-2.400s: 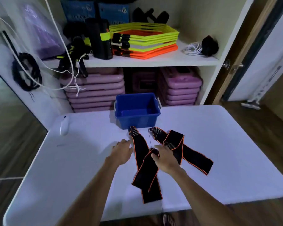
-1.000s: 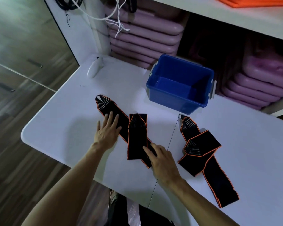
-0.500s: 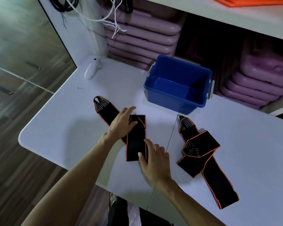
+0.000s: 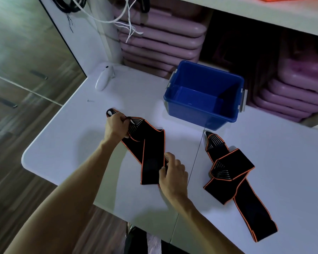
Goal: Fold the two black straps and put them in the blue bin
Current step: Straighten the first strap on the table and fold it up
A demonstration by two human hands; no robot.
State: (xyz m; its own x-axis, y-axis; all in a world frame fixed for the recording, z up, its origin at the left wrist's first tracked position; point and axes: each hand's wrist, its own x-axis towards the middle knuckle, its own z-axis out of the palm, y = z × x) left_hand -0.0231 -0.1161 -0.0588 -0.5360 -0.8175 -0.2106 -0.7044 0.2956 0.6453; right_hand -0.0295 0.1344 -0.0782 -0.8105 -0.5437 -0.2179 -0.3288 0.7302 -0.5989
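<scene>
While the blue bin (image 4: 204, 96) stands with nothing inside it at the far side of the white tabletop (image 4: 66, 143), both black straps with orange edges lie in front of it. The left hand (image 4: 116, 126) has its fingers closed on the striped end of the nearer strap (image 4: 149, 151), and the right hand (image 4: 173, 173) pinches the folded part, while the second strap (image 4: 233, 182) lies loosely crossed to the right, apart from both hands. Behind the tabletop stand a white shelf (image 4: 264, 13) with stacked purple boards (image 4: 158, 41) and hanging white cords (image 4: 125, 19), a white mouse (image 4: 103, 79) lies near the corner, and the floor (image 4: 17, 52) is wooden.
</scene>
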